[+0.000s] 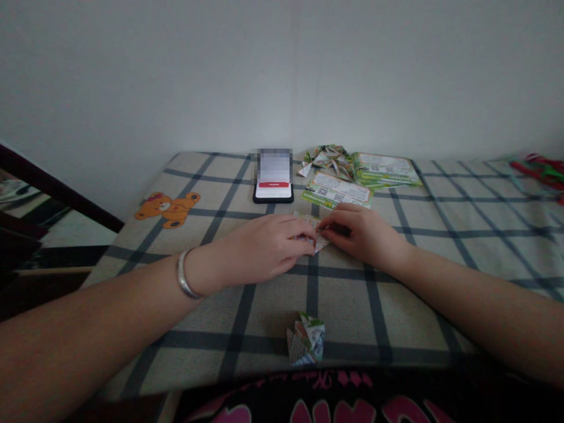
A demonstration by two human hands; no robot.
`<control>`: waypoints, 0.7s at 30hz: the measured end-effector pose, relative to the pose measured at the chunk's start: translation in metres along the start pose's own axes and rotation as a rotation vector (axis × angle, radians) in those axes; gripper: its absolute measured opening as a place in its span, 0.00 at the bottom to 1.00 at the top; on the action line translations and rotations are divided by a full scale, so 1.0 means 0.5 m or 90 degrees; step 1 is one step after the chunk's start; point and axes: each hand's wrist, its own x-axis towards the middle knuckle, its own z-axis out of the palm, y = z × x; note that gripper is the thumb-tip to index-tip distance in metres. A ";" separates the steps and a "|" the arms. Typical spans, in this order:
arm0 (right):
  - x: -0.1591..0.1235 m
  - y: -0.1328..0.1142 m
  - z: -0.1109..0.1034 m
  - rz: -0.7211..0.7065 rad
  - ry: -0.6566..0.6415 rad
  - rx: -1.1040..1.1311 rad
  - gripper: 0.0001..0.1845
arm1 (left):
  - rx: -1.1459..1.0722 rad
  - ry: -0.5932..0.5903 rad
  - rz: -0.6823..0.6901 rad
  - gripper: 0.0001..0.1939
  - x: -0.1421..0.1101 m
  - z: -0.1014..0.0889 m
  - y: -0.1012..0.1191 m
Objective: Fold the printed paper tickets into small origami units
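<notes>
A small sheet of printed paper [324, 242] lies on the checked tablecloth, partly covered by my fingers. My left hand [275, 244], with a silver bangle at its wrist, is closed over the paper's left part. On the right side, my right hand [359, 232] pinches the paper between thumb and fingertips. Close to the table's front edge stands a folded paper piece [307, 339] with printed faces. Beyond my hands lies a flat printed leaflet [337, 189] with green borders.
A phone [274, 192] with a lit screen leans near the wall. Several folded paper pieces [328, 158] and a stack of leaflets [388, 169] lie at the back. An orange bear picture [167, 208] is at left, red and green items [540, 170] far right.
</notes>
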 end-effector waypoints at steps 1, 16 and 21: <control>0.000 0.000 0.001 0.005 0.004 -0.002 0.06 | -0.002 0.001 0.002 0.13 0.000 0.000 0.000; -0.010 0.009 -0.010 -0.086 -0.024 -0.065 0.11 | 0.009 0.017 0.035 0.12 0.002 -0.002 0.000; -0.011 0.003 -0.015 -0.087 -0.039 -0.096 0.11 | 0.010 0.026 0.038 0.12 0.001 0.001 -0.001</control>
